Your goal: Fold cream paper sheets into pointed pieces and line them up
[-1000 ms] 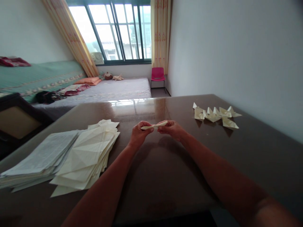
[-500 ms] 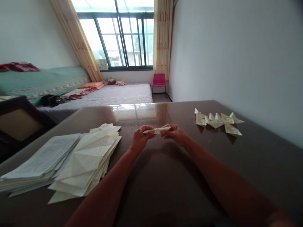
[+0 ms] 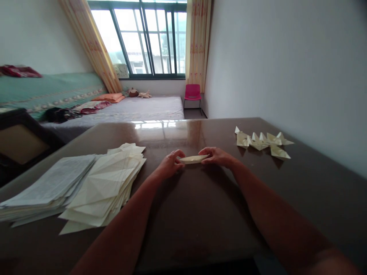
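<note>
- Found folded paper (image 3: 194, 159), cream in colour, long and narrow, lying crosswise between both hands over the middle of a glossy brown counter (image 3: 195, 217).
- Observed left hand (image 3: 170, 163) with grip closed on the left end of folded paper, fingers curled above and thumb below.
- Observed right hand (image 3: 217, 156) with grip closed on the right end of the same paper, fingers bent around the tip.
- Could not determine contact between folded paper and counter.
- Noted, left of both hands, a stack of cream sheets (image 3: 106, 172) with fanned edges and a creased pattern of triangles on top.
- Noted, just beside and farther left, a stack of grey-white sheets (image 3: 54, 179), likewise uneven at the edges.
- Noted, on the right of the counter and well apart from right hand, a group of pointed paper pieces (image 3: 259, 145), standing close together.
- Recorded, beyond the counter, a bed (image 3: 155, 110) with orange cushions (image 3: 107, 98) at left, and a pink chair (image 3: 192, 91) near the patterned curtain (image 3: 197, 46) right of a window (image 3: 132, 40).
</note>
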A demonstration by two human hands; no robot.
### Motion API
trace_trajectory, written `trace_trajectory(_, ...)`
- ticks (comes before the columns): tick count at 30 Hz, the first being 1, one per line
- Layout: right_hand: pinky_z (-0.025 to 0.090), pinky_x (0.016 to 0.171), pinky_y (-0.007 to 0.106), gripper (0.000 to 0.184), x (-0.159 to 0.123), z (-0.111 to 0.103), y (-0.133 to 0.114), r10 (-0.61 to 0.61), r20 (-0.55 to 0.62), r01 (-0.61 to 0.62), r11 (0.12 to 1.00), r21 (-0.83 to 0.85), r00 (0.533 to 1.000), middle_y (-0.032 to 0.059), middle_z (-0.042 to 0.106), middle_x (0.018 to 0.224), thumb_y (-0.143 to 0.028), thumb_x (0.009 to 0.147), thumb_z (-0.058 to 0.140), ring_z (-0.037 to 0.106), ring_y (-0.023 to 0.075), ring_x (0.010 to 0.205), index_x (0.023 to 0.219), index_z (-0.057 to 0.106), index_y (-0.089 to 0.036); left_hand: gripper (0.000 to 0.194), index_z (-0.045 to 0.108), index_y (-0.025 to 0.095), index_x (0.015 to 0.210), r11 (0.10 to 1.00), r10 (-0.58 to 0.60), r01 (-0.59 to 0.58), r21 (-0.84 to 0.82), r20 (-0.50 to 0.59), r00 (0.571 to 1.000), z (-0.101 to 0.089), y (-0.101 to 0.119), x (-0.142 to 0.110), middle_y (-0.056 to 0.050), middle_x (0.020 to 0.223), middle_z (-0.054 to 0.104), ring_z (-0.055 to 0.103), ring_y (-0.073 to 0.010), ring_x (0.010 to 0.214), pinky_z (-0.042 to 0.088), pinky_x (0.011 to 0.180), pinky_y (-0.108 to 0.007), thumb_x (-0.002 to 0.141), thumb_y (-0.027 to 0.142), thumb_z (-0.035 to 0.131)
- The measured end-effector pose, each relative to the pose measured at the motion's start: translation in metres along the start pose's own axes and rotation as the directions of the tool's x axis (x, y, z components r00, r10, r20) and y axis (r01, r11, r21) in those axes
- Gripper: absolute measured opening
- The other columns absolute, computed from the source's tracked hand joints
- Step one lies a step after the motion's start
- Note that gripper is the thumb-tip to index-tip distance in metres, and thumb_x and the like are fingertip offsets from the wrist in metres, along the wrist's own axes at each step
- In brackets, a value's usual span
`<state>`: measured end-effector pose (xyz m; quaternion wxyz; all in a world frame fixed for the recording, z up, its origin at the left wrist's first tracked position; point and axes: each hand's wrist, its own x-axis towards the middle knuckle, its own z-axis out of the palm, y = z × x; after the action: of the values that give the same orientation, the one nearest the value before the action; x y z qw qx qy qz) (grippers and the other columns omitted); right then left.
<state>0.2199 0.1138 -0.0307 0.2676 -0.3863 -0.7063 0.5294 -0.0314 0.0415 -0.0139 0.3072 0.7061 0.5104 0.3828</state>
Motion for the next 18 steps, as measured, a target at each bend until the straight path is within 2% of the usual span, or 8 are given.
trace_trajectory(2, 0.046, 0.057, 0.022, 0.043, -0.002, -0.004, -0.003, -0.013, -0.033, 0.012, 0.999, -0.036, 0.999, 0.0013, 0.067, 0.081, -0.027, 0.052, 0.082, 0.059, 0.0127, 0.065, 0.091, 0.069, -0.017, 0.018, 0.065, 0.022, 0.081, 1.000, 0.022, -0.022, 0.018, 0.018, 1.000, 0.000, 0.000, 0.001, 0.002, 0.076, 0.064, 0.058, -0.0117, 0.060, 0.045, 0.055, -0.021, 0.063, 0.019, 0.065)
trace_trajectory(6, 0.044, 0.055, 0.023, 0.026, -0.003, -0.002, -0.008, -0.056, -0.059, 0.051, 0.995, -0.091, 0.997, 0.0008, 0.064, 0.070, -0.031, 0.061, 0.076, 0.057, 0.0121, 0.061, 0.079, 0.066, -0.015, 0.008, 0.068, 0.020, 0.072, 0.992, 0.061, -0.061, 0.106, 0.004, 0.998, 0.005, -0.004, 0.003, 0.000, 0.074, 0.064, 0.058, -0.0141, 0.065, 0.046, 0.064, -0.025, 0.068, 0.020, 0.061)
trace_trajectory(9, 0.042, 0.053, 0.023, 0.022, -0.002, 0.005, -0.009, -0.082, -0.070, 0.072, 0.988, -0.139, 0.994, 0.0002, 0.063, 0.065, -0.032, 0.064, 0.074, 0.056, 0.0120, 0.059, 0.074, 0.065, -0.015, 0.010, 0.070, 0.020, 0.071, 0.984, 0.101, -0.106, 0.144, 0.044, 0.994, 0.012, -0.003, 0.002, -0.002, 0.078, 0.066, 0.059, -0.0151, 0.068, 0.047, 0.067, -0.026, 0.069, 0.019, 0.060)
trace_trajectory(13, 0.041, 0.052, 0.023, 0.023, -0.002, 0.011, -0.014, -0.127, -0.080, 0.105, 0.966, -0.237, 0.989, -0.0010, 0.062, 0.063, -0.035, 0.065, 0.074, 0.055, 0.0123, 0.058, 0.078, 0.065, -0.017, 0.012, 0.070, 0.020, 0.074, 0.967, 0.172, -0.188, 0.172, 0.104, 0.980, 0.018, 0.003, 0.000, -0.004, 0.089, 0.066, 0.060, -0.0150, 0.073, 0.048, 0.070, -0.025, 0.071, 0.017, 0.059)
trace_trajectory(16, 0.046, 0.062, 0.027, 0.027, -0.005, 0.015, -0.024, -0.258, -0.070, 0.214, 0.900, -0.380, 0.964, 0.0041, 0.065, 0.081, -0.039, 0.069, 0.072, 0.058, 0.0149, 0.070, 0.085, 0.069, -0.018, 0.011, 0.069, 0.019, 0.075, 0.954, 0.178, -0.200, 0.222, 0.114, 0.977, 0.019, 0.005, 0.000, -0.005, 0.089, 0.066, 0.061, -0.0153, 0.073, 0.048, 0.071, -0.026, 0.074, 0.019, 0.058)
trace_trajectory(18, 0.046, 0.078, 0.032, 0.027, -0.009, 0.019, -0.032, -0.381, -0.038, 0.304, 0.791, -0.531, 0.924, 0.0074, 0.064, 0.102, -0.041, 0.072, 0.071, 0.058, 0.0188, 0.088, 0.089, 0.071, -0.021, 0.012, 0.068, 0.018, 0.076, 0.939, 0.186, -0.214, 0.271, 0.123, 0.975, 0.019, 0.005, 0.000, -0.005, 0.089, 0.066, 0.061, -0.0156, 0.075, 0.048, 0.073, -0.027, 0.077, 0.020, 0.056)
